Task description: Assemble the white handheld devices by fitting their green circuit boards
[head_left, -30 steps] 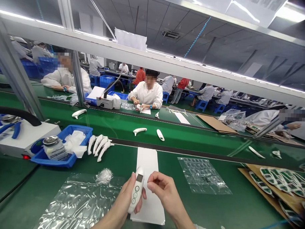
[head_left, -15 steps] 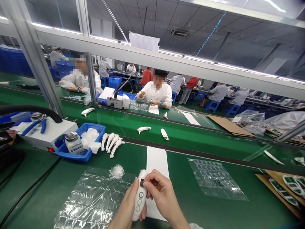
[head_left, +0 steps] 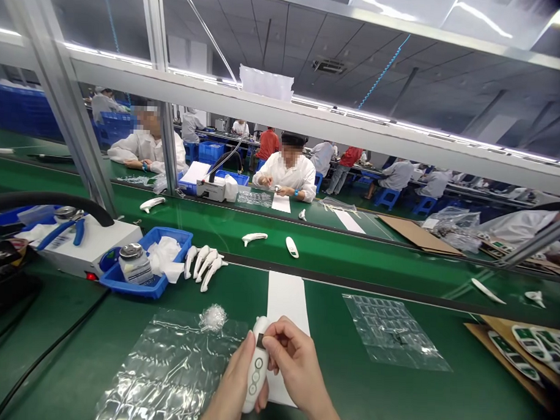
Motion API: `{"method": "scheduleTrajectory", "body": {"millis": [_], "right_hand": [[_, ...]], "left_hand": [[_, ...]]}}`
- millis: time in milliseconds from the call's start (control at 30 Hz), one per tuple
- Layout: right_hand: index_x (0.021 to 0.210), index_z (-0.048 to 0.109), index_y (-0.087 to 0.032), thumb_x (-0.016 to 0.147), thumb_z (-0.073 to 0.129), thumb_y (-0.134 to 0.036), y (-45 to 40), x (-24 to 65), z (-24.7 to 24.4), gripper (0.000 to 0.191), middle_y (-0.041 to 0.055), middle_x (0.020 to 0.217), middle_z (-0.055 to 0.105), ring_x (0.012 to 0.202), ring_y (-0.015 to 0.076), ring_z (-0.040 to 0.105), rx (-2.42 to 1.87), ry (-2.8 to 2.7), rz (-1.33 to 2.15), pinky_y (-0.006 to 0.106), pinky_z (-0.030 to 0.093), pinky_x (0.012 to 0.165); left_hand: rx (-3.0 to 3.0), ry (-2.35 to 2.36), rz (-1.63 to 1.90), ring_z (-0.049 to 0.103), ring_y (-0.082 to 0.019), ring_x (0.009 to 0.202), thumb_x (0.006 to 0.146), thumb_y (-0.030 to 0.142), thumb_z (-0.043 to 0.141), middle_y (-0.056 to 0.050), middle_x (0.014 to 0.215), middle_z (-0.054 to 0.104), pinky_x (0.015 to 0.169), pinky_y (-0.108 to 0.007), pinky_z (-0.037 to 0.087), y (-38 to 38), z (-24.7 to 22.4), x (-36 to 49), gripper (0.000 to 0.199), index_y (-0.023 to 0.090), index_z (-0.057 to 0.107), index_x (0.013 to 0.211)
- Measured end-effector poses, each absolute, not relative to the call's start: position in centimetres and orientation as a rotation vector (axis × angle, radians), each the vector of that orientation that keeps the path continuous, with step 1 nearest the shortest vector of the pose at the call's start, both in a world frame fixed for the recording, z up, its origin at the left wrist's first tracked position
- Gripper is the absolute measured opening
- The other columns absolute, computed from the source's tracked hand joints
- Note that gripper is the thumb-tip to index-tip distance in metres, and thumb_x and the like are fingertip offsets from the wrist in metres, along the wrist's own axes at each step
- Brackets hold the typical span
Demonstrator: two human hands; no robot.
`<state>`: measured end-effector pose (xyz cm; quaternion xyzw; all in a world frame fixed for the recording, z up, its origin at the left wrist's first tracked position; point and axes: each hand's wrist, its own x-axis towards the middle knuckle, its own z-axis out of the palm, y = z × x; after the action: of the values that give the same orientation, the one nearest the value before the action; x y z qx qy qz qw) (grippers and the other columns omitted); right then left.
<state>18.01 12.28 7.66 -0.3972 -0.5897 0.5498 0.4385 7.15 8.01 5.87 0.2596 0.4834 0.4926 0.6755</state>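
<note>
My left hand (head_left: 233, 380) is wrapped around a white handheld device (head_left: 255, 380), which looks like a thermometer. The device stands tilted, with a small dark display window near its top and three round buttons below. At that window, my right hand (head_left: 295, 364) pinches thumb and forefinger together; whatever lies between the fingertips is hidden. A white paper strip (head_left: 284, 296) lies beneath the hands. Left of them is a clear plastic sheet of pockets (head_left: 164, 365), with a crumpled ball of clear film (head_left: 213, 318) at its upper edge.
Several white housings (head_left: 204, 265) lie beside a blue tray (head_left: 155, 288) holding a metal-topped jar (head_left: 135, 263) and white wipes. More parts ride the green belt (head_left: 333, 255). Right are another clear sheet (head_left: 393, 330) and cardboard with panels (head_left: 513, 359). A co-worker (head_left: 288, 167) sits opposite.
The white parts on the belt have shifted left. Both hands keep nearly the same hold on the device, with the right fingertips still at its window. The view has moved slightly.
</note>
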Motion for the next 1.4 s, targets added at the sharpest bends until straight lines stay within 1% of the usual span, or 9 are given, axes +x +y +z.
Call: {"method": "scheduleTrajectory", "body": {"millis": [300, 467, 567, 767, 833, 900, 1000, 1167, 1400], "right_hand": [[0.075, 0.056, -0.019, 0.086, 0.061, -0.036, 11.4, 17.7, 7.2, 0.021, -0.0019, 0.072, 0.049, 0.058, 0.0102, 0.05, -1.045, -1.527, 1.247, 0.022, 0.043, 0.051], [0.086, 0.045, -0.024, 0.077, 0.071, -0.043, 11.8, 17.2, 6.2, 0.034, -0.008, 0.067, 0.047, 0.037, 0.0051, 0.044, -0.875, -1.171, 1.658, 0.019, 0.037, 0.036], [0.091, 0.049, -0.024, 0.083, 0.063, -0.05, 12.8, 17.3, 6.1, 0.031, -0.0074, 0.065, 0.046, 0.037, 0.0048, 0.043, -0.855, -1.075, 1.733, 0.017, 0.037, 0.033], [0.1, 0.065, -0.02, 0.079, 0.067, -0.05, 17.4, 18.9, 7.1, 0.036, 0.0066, 0.112, 0.051, 0.048, 0.0044, 0.053, -0.857, -1.393, 1.558, 0.021, 0.045, 0.037], [0.092, 0.067, -0.017, 0.077, 0.069, -0.048, 20.3, 19.4, 7.0, 0.035, 0.0078, 0.105, 0.058, 0.047, 0.0069, 0.055, -0.894, -1.461, 1.519, 0.023, 0.047, 0.038], [0.089, 0.067, -0.014, 0.073, 0.07, -0.05, 23.9, 20.0, 6.4, 0.039, 0.0045, 0.079, 0.062, 0.045, 0.0113, 0.056, -0.991, -1.46, 1.437, 0.025, 0.046, 0.038], [0.09, 0.065, -0.012, 0.066, 0.07, -0.058, 30.4, 21.5, 4.9, 0.052, 0.0019, 0.065, 0.059, 0.048, 0.0161, 0.059, -1.132, -1.376, 1.239, 0.027, 0.047, 0.04], [0.097, 0.058, -0.014, 0.068, 0.058, -0.066, 39.5, 24.7, 2.6, 0.06, 0.0078, 0.092, 0.06, 0.068, 0.02, 0.066, -1.322, -1.295, 0.883, 0.032, 0.054, 0.056], [0.088, 0.062, -0.014, 0.084, 0.062, -0.041, 44.2, 19.4, 0.3, 0.027, 0.0074, 0.096, 0.064, 0.093, 0.0222, 0.062, -1.646, -1.733, 0.645, 0.04, 0.05, 0.083]], "left_hand": [[0.696, 1.109, 1.072, 0.043, -0.011, 0.039, 0.077, 0.079, 0.035, 0.004, 0.04, 0.047, 0.043, -0.022, 0.034, 7.9, 4.6, 6.7, 0.063, 0.018, 0.052, 0.075], [0.973, 1.132, 1.103, 0.036, -0.007, 0.029, 0.077, 0.075, 0.043, 0.006, 0.05, 0.048, 0.03, -0.019, 0.024, 8.4, 4.1, 6.2, 0.059, 0.018, 0.051, 0.088], [1.065, 1.152, 1.016, 0.037, -0.007, 0.031, 0.078, 0.074, 0.043, 0.006, 0.049, 0.047, 0.032, -0.018, 0.027, 9.1, 4.7, 5.5, 0.056, 0.019, 0.052, 0.082], [1.306, 1.249, 0.822, 0.044, -0.011, 0.033, 0.088, 0.067, 0.017, 0.003, 0.05, 0.05, 0.034, -0.021, 0.031, 13.1, 7.1, 3.9, 0.066, 0.018, 0.059, 0.073], [1.543, 1.25, 0.804, 0.053, -0.014, 0.041, 0.093, 0.059, 0.015, 0.001, 0.052, 0.054, 0.043, -0.023, 0.04, 16.2, 7.9, 3.6, 0.064, 0.019, 0.062, 0.073], [1.704, 1.3, 0.862, 0.064, -0.018, 0.069, 0.094, 0.054, 0.029, -0.002, 0.069, 0.063, 0.068, -0.026, 0.048, 20.4, 8.2, 3.1, 0.049, 0.021, 0.063, 0.083], [1.72, 1.522, 0.962, 0.056, -0.022, 0.109, 0.096, 0.043, 0.038, -0.009, 0.111, 0.061, 0.098, -0.036, 0.04, 28.2, 7.4, 1.2, 0.037, 0.017, 0.055, 0.115], [1.536, 1.926, 0.809, 0.063, -0.022, 0.095, 0.092, 0.039, 0.052, -0.009, 0.115, 0.061, 0.083, -0.044, 0.052, 39.0, 4.6, -4.4, 0.039, 0.017, 0.05, 0.124], [1.56, 2.204, 0.523, 0.06, -0.024, 0.103, 0.09, 0.037, 0.057, -0.009, 0.12, 0.059, 0.088, -0.047, 0.051, 44.5, 2.8, -7.2, 0.034, 0.017, 0.056, 0.118]]}}
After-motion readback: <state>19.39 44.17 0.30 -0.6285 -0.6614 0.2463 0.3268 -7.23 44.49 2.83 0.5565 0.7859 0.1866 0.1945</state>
